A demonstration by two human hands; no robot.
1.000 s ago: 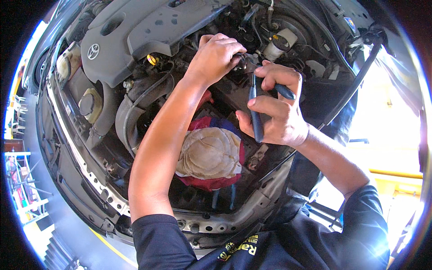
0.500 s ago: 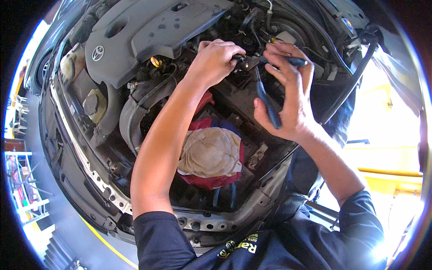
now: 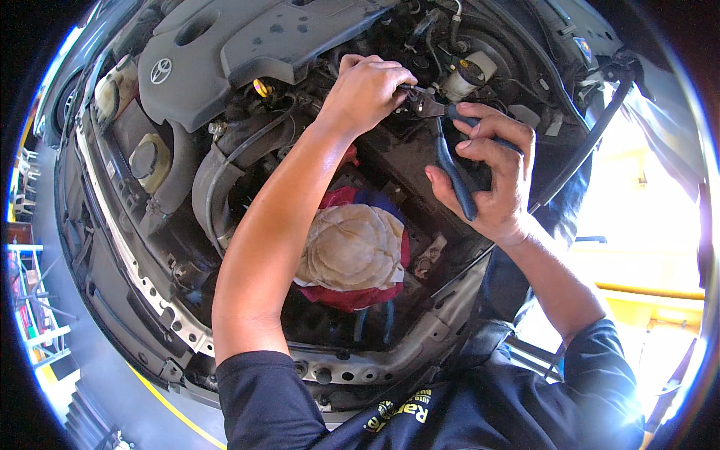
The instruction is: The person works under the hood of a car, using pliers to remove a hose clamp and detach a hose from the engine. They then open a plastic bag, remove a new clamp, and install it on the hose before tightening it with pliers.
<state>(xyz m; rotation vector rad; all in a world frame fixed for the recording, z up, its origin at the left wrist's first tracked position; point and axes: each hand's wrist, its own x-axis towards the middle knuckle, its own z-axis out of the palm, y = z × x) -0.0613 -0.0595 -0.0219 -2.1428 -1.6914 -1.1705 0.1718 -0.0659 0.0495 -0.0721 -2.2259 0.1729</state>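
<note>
My left hand (image 3: 367, 94) is closed around a small dark part at the back of the engine bay, which I cannot make out. My right hand (image 3: 491, 176) holds pliers (image 3: 456, 180) with dark blue handles spread apart. Their metal jaws are beside my left fingertips, at a small metal fitting; whether they grip it is too small to tell. Below both hands a beige cloth (image 3: 349, 247) lies bunched on red and navy fabric. Under that, two blue tool handles (image 3: 387, 322) show.
A grey engine cover (image 3: 255, 41) spans the upper left, with reservoirs (image 3: 150, 161) and a thick hose beside it. A white cylinder (image 3: 469, 79) stands at the back right. The metal front panel (image 3: 191, 330) curves round below. A bright yellow structure (image 3: 649, 300) is at the right.
My right hand has moved right with the pliers, which now slant more, first rising and then dropping slightly. My left hand has shifted a little to the right, still closed.
</note>
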